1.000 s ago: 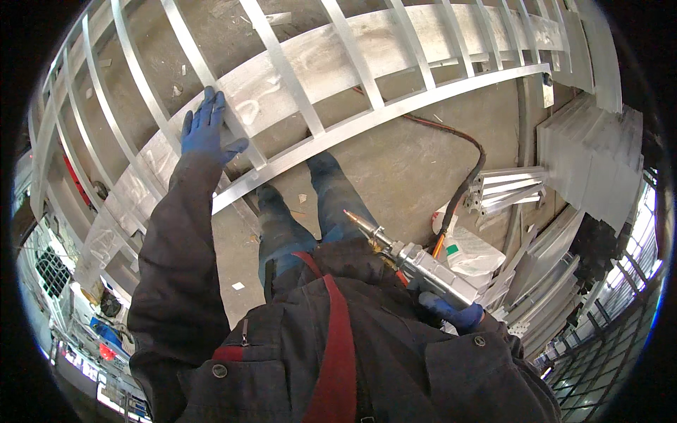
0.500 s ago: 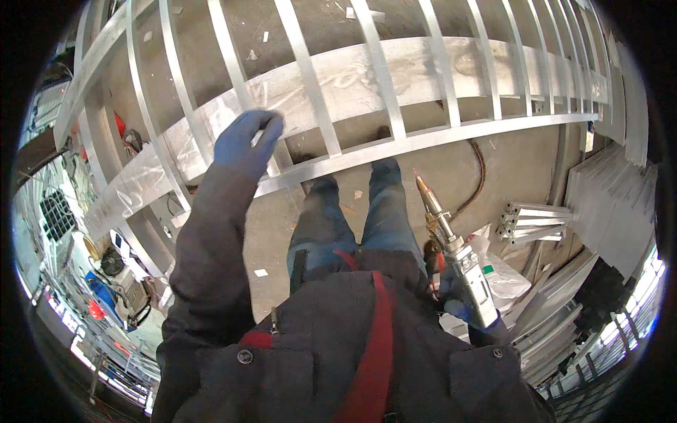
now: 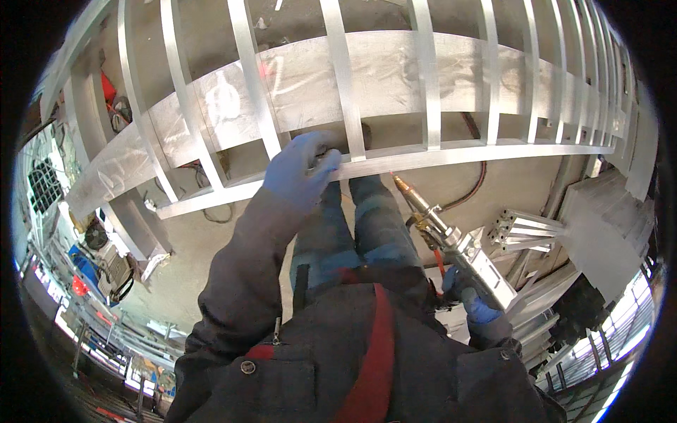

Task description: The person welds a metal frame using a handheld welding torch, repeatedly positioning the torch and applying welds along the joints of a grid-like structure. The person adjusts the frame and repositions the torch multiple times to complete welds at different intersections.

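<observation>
Gloved work at a slatted metal frame, observed on a workshop floor. The left hand (image 3: 302, 169) is half curled at the frame's near rail (image 3: 465, 151), its thumb set apart from the fingers and nothing visible between them; I cannot tell whether it touches the metal. The right hand (image 3: 478, 304), its fingers partly hidden, is wrapped around the rear of a silver torch-like tool (image 3: 462, 248), which lies at the person's right with its copper-coloured tip angled toward the rail, near its edge. The slats (image 3: 340, 77) cross above a broad pale board (image 3: 388, 70). Possible faults, in my judgement: a stray swing of the right wrist could knock the tip on the rail or bring it toward the left hand, since both are near the same stretch of metal; a dark hose (image 3: 481, 185) running beneath the frame could snag on an edge and drag the aim aside; a push on the rail could shift the frame if it is unsecured. Markings: pale hand-drawn strokes and a faint reddish spot on the board; I can make out no brand or label on the tool.
</observation>
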### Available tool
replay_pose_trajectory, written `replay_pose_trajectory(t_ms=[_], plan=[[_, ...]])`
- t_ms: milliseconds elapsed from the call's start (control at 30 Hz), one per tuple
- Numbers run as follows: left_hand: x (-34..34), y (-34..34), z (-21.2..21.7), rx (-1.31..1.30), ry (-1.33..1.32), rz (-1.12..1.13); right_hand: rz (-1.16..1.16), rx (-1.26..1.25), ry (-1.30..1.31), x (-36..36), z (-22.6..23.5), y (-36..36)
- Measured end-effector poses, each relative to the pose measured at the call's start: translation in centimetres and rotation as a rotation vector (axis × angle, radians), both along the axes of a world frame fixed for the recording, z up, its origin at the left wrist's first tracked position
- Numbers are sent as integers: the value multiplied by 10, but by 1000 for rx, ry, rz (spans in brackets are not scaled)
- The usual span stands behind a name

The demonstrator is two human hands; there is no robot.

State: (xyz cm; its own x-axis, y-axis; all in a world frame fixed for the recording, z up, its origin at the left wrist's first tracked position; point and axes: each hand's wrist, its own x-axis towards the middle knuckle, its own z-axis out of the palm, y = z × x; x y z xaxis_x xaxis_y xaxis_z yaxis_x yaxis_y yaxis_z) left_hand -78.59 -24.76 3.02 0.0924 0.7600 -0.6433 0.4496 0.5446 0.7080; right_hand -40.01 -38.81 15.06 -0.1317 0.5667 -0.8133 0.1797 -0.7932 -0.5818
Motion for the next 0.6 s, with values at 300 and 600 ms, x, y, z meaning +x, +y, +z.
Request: replay_pose_trajectory(t_ms=[300,600], plan=[[21,8,-51,84,87,-140,8,-53,19,31,-32,25],[17,13,-67,-264,-128,-91,28,-123,10,38,-40,33]])
